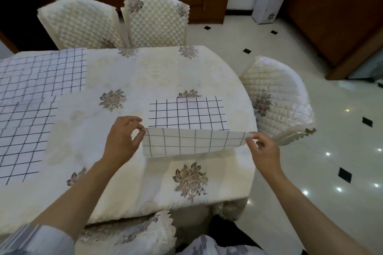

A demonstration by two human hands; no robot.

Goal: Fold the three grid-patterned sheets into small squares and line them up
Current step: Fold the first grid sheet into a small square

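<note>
A white sheet with a black grid (186, 116) lies on the right part of the table. Its near edge is lifted and turned up, so the paler underside (192, 141) faces me. My left hand (122, 138) pinches the lifted edge's left corner. My right hand (263, 151) pinches its right corner. Two more grid sheets lie spread at the left: one at the far left (41, 74), one nearer me (22, 141), partly overlapping at the table's left side.
The table wears a cream cloth with flower motifs (116, 130). Quilted chairs stand behind the table (153, 18), (78, 25), at its right (277, 97) and right below me (128, 234). Shiny tiled floor (310, 172) lies to the right.
</note>
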